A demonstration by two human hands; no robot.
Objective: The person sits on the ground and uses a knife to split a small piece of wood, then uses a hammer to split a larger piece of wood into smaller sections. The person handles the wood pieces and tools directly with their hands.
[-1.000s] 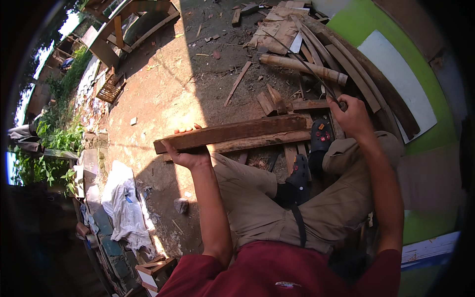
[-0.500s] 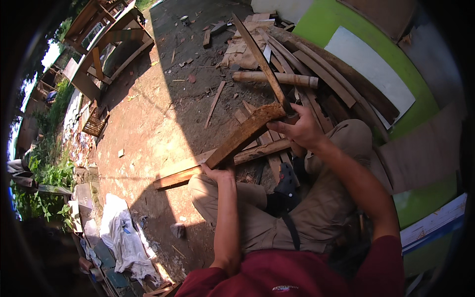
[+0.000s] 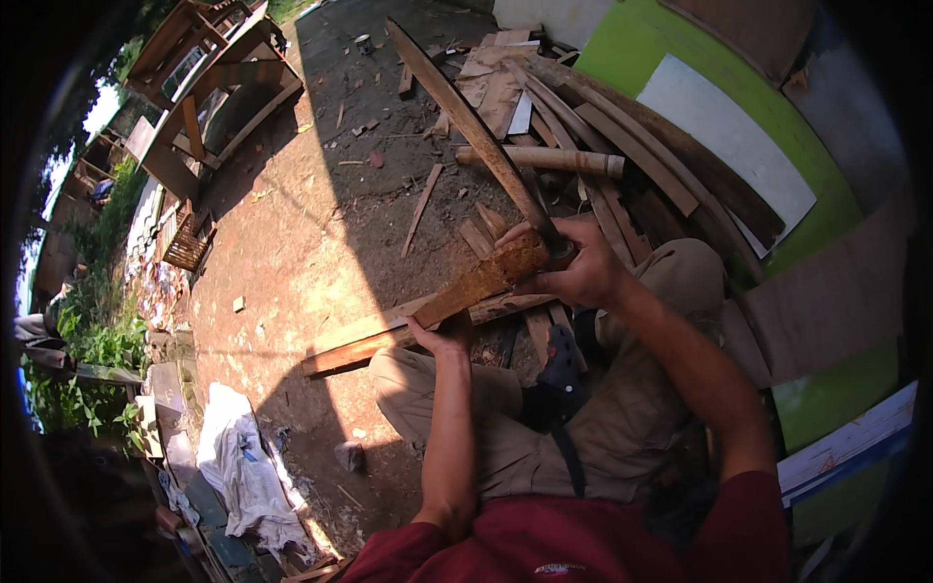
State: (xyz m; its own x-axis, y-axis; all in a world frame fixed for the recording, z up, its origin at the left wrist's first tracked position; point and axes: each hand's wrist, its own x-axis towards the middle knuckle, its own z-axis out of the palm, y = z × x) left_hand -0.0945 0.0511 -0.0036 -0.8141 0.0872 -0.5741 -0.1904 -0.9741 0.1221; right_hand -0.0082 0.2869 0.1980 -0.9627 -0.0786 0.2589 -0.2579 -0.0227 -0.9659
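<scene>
Sunlit dirt yard strewn with scrap wood lies under the seated person. Over the knees, the right hand is closed around the top of a worn plank. The left hand grips the plank's lower end from beneath. Beyond the plank, a long slat angles toward the board pile, beside a green wall.

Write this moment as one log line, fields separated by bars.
left hand: grips short plank | right hand: holds long strip | setting: dirt yard, wood pile
</scene>
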